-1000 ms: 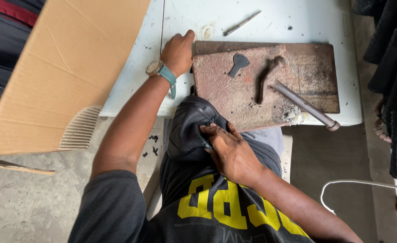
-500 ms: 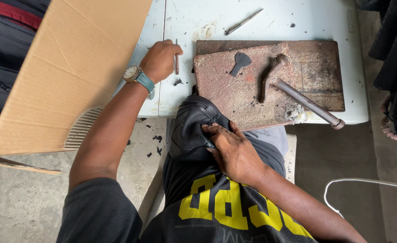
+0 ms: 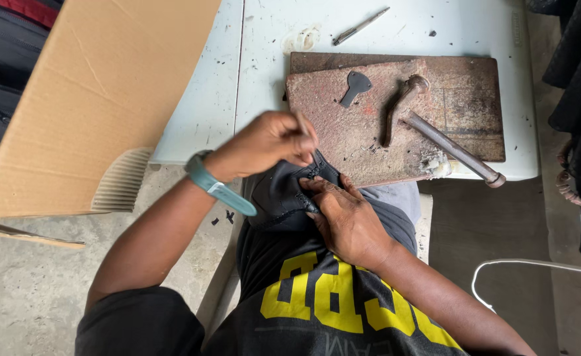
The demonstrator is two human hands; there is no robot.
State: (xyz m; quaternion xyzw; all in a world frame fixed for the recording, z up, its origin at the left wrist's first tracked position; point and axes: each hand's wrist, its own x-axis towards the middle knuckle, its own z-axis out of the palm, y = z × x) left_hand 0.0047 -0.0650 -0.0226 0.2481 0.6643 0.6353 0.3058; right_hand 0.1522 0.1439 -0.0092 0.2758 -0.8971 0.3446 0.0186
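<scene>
My left hand (image 3: 267,142), with a teal watch on its wrist, pinches a thin pale stick-like tool (image 3: 305,132) and holds its tip down at a black leather piece (image 3: 277,194) on my lap. My right hand (image 3: 346,221) lies on the right side of this piece, with its fingers pressed on the stitched edge just below the tool's tip. Both hands meet at the near edge of a rust-coloured slab (image 3: 369,125).
The slab lies on a wooden board (image 3: 468,86) on a white table (image 3: 205,99). On it are a small dark cut-out (image 3: 355,86), a curved metal tool (image 3: 399,105) and a metal bar (image 3: 452,148). A pen (image 3: 361,25) lies farther back. A cardboard box (image 3: 93,92) stands left; a white cable (image 3: 534,264) runs right.
My left hand reached to the table left of the slab, picked up the thin tool there, and came back to the black piece. My right hand stayed on the piece.
</scene>
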